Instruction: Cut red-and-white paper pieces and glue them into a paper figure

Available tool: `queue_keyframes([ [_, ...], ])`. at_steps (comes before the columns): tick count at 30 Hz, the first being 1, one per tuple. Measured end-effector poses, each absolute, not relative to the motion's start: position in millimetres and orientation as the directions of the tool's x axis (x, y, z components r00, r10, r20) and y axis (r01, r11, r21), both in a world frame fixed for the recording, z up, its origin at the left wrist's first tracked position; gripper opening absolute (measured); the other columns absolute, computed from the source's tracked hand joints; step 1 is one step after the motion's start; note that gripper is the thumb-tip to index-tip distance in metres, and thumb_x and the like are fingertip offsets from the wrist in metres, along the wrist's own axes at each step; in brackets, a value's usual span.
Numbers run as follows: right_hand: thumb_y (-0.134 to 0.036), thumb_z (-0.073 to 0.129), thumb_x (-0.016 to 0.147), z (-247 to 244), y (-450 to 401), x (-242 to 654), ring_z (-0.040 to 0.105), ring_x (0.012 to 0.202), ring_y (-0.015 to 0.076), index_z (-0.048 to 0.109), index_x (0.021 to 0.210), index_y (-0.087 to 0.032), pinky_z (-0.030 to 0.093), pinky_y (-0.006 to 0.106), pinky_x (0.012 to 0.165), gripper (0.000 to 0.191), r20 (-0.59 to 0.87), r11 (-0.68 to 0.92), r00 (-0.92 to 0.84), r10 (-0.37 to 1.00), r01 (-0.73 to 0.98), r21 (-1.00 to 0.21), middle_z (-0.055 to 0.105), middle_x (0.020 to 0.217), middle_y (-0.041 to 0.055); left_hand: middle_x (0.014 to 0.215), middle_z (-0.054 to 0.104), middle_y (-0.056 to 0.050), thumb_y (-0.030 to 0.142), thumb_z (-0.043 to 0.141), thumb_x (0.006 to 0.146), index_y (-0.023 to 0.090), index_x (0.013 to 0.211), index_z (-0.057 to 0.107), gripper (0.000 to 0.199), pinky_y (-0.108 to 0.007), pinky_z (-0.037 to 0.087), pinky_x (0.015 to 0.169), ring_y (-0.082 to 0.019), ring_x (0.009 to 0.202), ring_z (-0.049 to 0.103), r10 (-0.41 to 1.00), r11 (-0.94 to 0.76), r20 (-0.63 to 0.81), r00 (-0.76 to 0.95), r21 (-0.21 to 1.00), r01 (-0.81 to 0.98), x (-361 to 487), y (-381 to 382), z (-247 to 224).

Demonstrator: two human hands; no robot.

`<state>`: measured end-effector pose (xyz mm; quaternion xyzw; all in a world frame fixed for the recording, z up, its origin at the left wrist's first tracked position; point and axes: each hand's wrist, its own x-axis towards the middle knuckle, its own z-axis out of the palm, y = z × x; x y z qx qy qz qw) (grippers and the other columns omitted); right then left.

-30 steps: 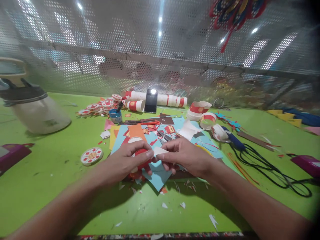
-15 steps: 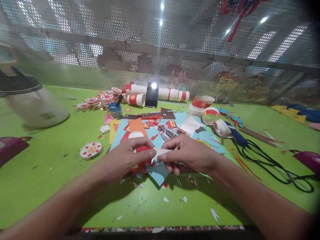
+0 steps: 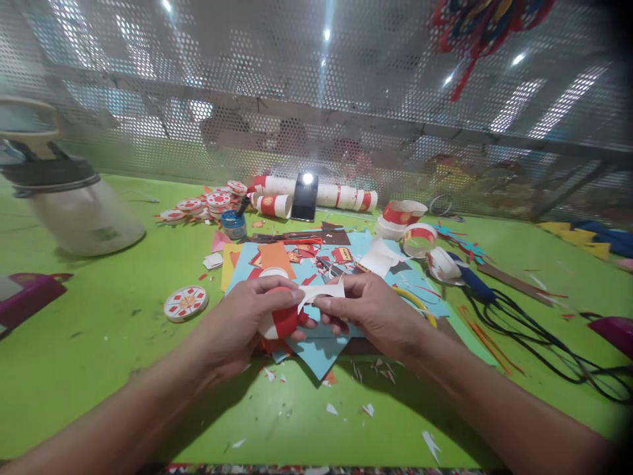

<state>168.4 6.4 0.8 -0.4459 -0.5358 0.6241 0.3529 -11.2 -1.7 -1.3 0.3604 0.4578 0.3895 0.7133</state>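
My left hand (image 3: 247,316) is closed round a red and white paper cup piece (image 3: 284,320), and its thumb pinches one end of a small white paper strip (image 3: 319,290). The other end of that strip is pinched between the thumb and fingers of my right hand (image 3: 370,307). Beneath both hands lie light blue paper sheets (image 3: 319,353) with red scraps and an orange piece (image 3: 277,256). To the left of my left hand, a round white disc with red patches (image 3: 186,303) lies flat on the green table.
A large jug (image 3: 84,204) stands at the left. Further back are a blue jar (image 3: 233,225), a phone (image 3: 304,198) and a long tube of cups (image 3: 336,195). Black cable (image 3: 524,336), a blue-handled tool (image 3: 472,280) and cup rings (image 3: 419,240) lie right.
The red and white cup piece shows more in my left hand, and the white strip is spread wider between both hands. The view has shifted slightly, with the table items sitting lower.
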Motion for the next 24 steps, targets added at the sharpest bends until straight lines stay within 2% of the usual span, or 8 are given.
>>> queue_keyframes([
  [9,-0.030,0.078,0.070,-1.0,4.3,168.0,0.052,0.047,0.0061,0.065,0.065,-0.012,0.038,0.021,0.049,0.022,-0.203,-0.229,-0.376,0.904,-0.024,-0.973,0.063,0.059,-0.0015,0.063,0.066,-0.005,0.016,0.074,0.068,0.015,0.068,0.065,0.009,-0.025,0.057,0.052,-0.015,0.055,0.064,0.904,0.413,-0.356,0.234,0.869,-0.272,-10.1,-2.7,1.5],
  [17,-0.029,0.076,0.073,-1.3,5.0,167.5,0.053,0.046,0.0056,0.064,0.070,-0.012,0.038,0.020,0.047,0.022,-0.226,-0.278,-0.394,0.891,-0.079,-0.957,0.064,0.061,-0.0008,0.068,0.067,-0.007,0.016,0.067,0.074,0.014,0.073,0.064,0.004,-0.028,0.057,0.053,-0.014,0.053,0.062,0.909,0.401,-0.343,0.239,0.876,-0.269,-8.8,-1.8,-3.1],
  [21,-0.030,0.075,0.074,-1.9,3.6,164.6,0.055,0.052,0.0077,0.061,0.071,-0.015,0.037,0.021,0.049,0.020,-0.183,-0.228,-0.360,0.915,-0.086,-0.970,0.063,0.064,-0.0020,0.066,0.066,-0.005,0.020,0.069,0.073,0.015,0.076,0.065,0.008,-0.029,0.057,0.055,-0.014,0.054,0.062,0.912,0.393,-0.345,0.221,0.889,-0.234,-7.7,-2.8,-4.3],
  [24,-0.029,0.075,0.075,-3.9,3.3,163.5,0.051,0.055,0.0078,0.064,0.072,-0.016,0.037,0.022,0.054,0.017,-0.128,-0.159,-0.335,0.934,-0.067,-0.985,0.062,0.062,-0.0036,0.062,0.064,-0.003,0.026,0.074,0.069,0.016,0.074,0.064,0.015,-0.025,0.055,0.053,-0.013,0.052,0.061,0.922,0.361,-0.331,0.200,0.922,-0.139,-6.6,-4.3,-3.6],
])
